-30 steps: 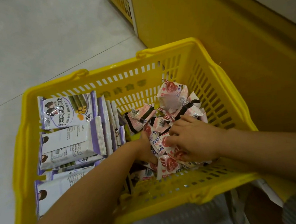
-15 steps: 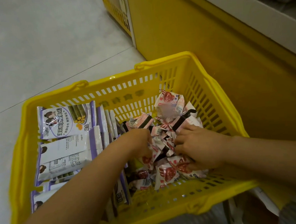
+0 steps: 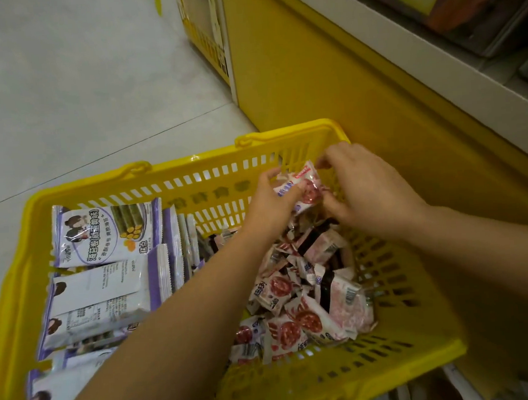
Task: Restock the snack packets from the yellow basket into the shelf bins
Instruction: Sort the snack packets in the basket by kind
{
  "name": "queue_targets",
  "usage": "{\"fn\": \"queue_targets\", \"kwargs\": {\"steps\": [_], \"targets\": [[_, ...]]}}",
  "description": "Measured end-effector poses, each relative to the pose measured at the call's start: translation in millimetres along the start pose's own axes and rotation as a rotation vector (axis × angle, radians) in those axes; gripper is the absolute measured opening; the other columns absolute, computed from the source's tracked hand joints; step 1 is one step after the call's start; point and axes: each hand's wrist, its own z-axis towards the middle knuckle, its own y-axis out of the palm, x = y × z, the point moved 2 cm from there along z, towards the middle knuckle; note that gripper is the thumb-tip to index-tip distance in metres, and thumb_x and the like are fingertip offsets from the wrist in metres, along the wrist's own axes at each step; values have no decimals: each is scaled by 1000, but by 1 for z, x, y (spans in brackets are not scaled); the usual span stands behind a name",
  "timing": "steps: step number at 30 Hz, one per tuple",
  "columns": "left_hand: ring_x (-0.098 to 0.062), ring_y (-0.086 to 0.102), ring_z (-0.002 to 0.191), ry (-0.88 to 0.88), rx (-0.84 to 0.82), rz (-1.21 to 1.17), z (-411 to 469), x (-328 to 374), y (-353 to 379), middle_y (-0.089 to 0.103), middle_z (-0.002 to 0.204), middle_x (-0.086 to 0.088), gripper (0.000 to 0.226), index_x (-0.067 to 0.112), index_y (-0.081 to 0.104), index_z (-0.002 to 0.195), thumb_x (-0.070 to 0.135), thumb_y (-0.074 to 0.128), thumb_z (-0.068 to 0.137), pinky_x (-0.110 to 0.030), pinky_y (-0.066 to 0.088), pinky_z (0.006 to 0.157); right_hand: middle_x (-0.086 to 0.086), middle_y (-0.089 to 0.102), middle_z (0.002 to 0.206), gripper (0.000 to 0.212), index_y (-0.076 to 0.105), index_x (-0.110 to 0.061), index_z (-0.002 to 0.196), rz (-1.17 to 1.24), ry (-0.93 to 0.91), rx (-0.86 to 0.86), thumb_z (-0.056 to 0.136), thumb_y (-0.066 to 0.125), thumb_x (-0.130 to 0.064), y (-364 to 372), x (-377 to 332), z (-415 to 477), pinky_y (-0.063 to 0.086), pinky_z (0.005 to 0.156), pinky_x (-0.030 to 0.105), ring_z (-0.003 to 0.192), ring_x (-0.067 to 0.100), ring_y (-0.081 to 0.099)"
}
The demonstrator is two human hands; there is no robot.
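Both hands have risen out of the heap since half a second ago, and a small bundle of red-and-white packets (image 3: 302, 188) has come up with them. It is now held above the far end of the yellow basket (image 3: 193, 173), at about 1 o'clock of its interior. The left hand (image 3: 270, 199) curls fingers and thumb round the bundle's left side. The right hand (image 3: 370, 190) pinches its right side, fingers bent round the wrappers. How many packets the bundle holds cannot be told. Below it, the loose pile of red-and-white packets (image 3: 309, 302) fills the basket's 3 to 5 o'clock part. Purple-and-white packets (image 3: 104, 237) lie stacked and stood on edge along the 9 o'clock side, and the left forearm crosses between the two sorts. The basket sits on the pale tiled floor (image 3: 63, 73), its 2 o'clock corner close by the yellow shelf base (image 3: 326, 81). A white shelf ledge (image 3: 418, 57) runs above that base toward 1 o'clock of the view.
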Motion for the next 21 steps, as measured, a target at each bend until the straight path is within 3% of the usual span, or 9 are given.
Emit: {"fn": "queue_targets", "kwargs": {"steps": [2, 4, 6, 8, 9, 11, 13, 17, 21], "targets": [[-11, 60, 108, -14, -80, 48, 3, -11, 15, 55, 127, 2, 68, 24, 18, 151, 40, 54, 96, -19, 46, 83, 4, 49, 127, 45, 44, -19, 130, -20, -6, -110, 88, 57, -24, 10, -1, -1, 40, 92, 35, 116, 23, 46], [-5, 58, 105, 13, -142, 113, 4, -20, 20, 57, 123, 6, 65, 23, 12, 153, 33, 48, 100, -3, 41, 71, 3, 42, 139, 54, 36, -21, 139, -137, -72, -271, 89, 55, -22, 25, -3, -4, 41, 96, 35, 124, 22, 41], [-5, 55, 113, -4, -168, 85, 5, -30, 16, 51, 137, 1, 62, 25, 13, 153, 25, 47, 101, -2, 40, 69, 5, 27, 152, 66, 24, -20, 147, -208, -112, -403, 90, 57, -22, 40, -4, -5, 42, 98, 37, 134, 25, 33], [5, 54, 107, -14, -118, 47, 3, -39, 5, 49, 137, 4, 56, 26, 26, 149, 20, 50, 100, -8, 45, 76, 6, 9, 159, 81, 7, -21, 152, -220, -103, -479, 91, 59, -23, 50, -3, -3, 40, 102, 38, 142, 27, 20], [2, 53, 110, -25, -24, 66, 2, -46, -2, 48, 139, 5, 52, 27, 31, 147, 20, 51, 99, -15, 46, 82, 6, 4, 161, 84, 0, -23, 153, -222, -99, -486, 92, 58, -22, 53, -3, -1, 39, 103, 38, 144, 28, 16], [-17, 51, 121, -98, 245, 123, 0, -64, -15, 39, 147, 2, 51, 25, 36, 145, 18, 52, 97, -30, 46, 93, 8, 1, 161, 85, -8, -28, 152, -230, -102, -462, 94, 54, -23, 60, 0, 3, 38, 104, 40, 144, 30, 14], [-30, 44, 129, -216, 409, 154, 1, -81, -22, 27, 152, -5, 55, 21, 32, 146, 19, 53, 95, -43, 44, 101, 12, 0, 160, 84, -10, -33, 151, -254, -116, -439, 95, 52, -25, 66, 1, 5, 40, 101, 41, 143, 33, 15], [-38, 14, 143, -538, 392, 173, 7, -107, -20, 3, 159, -9, 73, 23, 12, 152, 27, 55, 94, -53, 27, 110, 15, -7, 160, 83, -7, -35, 151, -315, -118, -443, 95, 53, -23, 73, 3, 4, 42, 100, 41, 144, 35, 10], [-39, 3, 145, -552, 350, 234, 14, -126, -22, 0, 160, -9, 94, 27, 5, 153, 46, 67, 85, -56, 22, 111, 14, -11, 159, 84, -3, -33, 152, -268, -101, -451, 93, 55, -19, 73, 4, 4, 44, 98, 39, 144, 34, 8]]}}
